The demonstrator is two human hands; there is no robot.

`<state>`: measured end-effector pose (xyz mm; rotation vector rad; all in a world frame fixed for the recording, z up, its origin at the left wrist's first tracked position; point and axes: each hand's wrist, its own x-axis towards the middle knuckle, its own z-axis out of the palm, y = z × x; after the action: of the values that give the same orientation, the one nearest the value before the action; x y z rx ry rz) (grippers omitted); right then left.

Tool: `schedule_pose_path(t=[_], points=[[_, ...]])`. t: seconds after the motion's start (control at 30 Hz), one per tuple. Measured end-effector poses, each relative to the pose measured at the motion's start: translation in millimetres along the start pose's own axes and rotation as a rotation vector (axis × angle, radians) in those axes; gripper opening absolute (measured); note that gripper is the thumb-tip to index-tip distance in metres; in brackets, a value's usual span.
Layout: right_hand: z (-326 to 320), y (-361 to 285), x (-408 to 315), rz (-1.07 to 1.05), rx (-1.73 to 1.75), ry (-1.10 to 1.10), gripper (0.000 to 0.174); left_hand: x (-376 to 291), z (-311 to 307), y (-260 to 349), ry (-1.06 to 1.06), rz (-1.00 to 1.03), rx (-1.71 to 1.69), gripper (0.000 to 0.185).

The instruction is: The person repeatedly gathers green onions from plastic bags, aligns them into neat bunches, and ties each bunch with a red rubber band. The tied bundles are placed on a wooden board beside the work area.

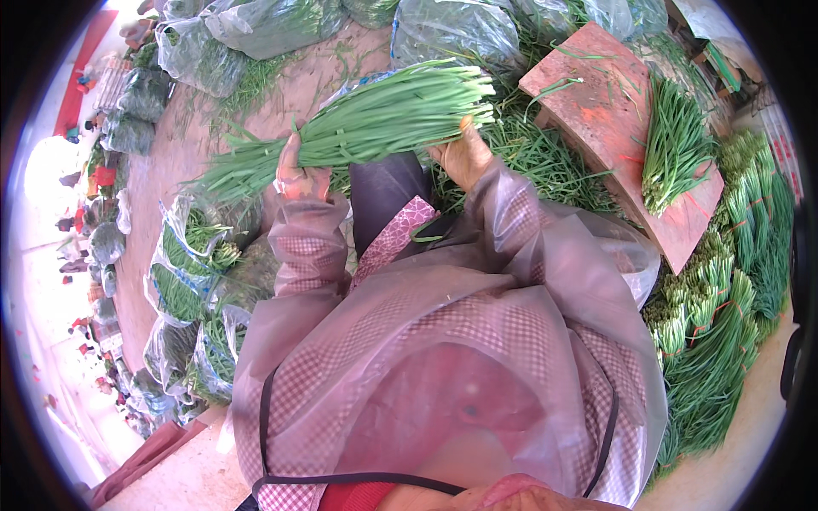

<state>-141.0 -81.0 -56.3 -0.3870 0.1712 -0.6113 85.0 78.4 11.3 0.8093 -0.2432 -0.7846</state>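
Note:
A loose bunch of garlic chives [390,118] lies across both of my hands above my knees, its pale stem ends to the right. My left hand [299,167] grips the leafy part near the drooping tips. Around the lower side of the stem end, my right hand [468,153] has its thumb up against the stalks. Loose chive leaves [543,163] are heaped on the ground just beyond my right hand. To the right, another bunch of chives [677,144] rests on a low reddish board [591,83], where thin red ties also lie.
Tied chive bundles [716,319] are stacked along my right side. Open plastic bags of chives [185,268] stand at my left. More filled plastic bags [454,32] line the far side of the dirt floor [307,83]. Several people are small in the left distance.

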Motion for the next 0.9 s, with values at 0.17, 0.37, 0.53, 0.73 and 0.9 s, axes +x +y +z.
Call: schedule_pose_path(t=[0.17, 0.37, 0.53, 0.73, 0.9], points=[[-9.7, -15.5, -1.3, -0.129, 0.401, -0.046, 0.069, -32.4, 8.4, 9.6, -0.592, 0.129, 0.049, 0.029], [-53.3, -1.6, -25.3, -0.048, 0.367, 0.085, 0.074, -69.2, 30.7, 27.3, -1.265, -0.125, 0.325, 0.038], [-64.6, -7.0, -36.0, 0.105, 0.345, -0.017, 0.068, -84.2, 18.1, 51.3, -1.543, -0.567, 0.638, 0.052], [-69.4, -15.8, -22.5, 0.136, 0.123, 0.028, 0.068, -63.0, -6.8, 116.4, -0.959, -0.744, 0.958, 0.050], [-55.6, -20.4, -11.1, 0.247, 0.196, -0.019, 0.060, -17.8, 18.1, 91.6, -0.710, 0.008, 1.611, 0.052]])
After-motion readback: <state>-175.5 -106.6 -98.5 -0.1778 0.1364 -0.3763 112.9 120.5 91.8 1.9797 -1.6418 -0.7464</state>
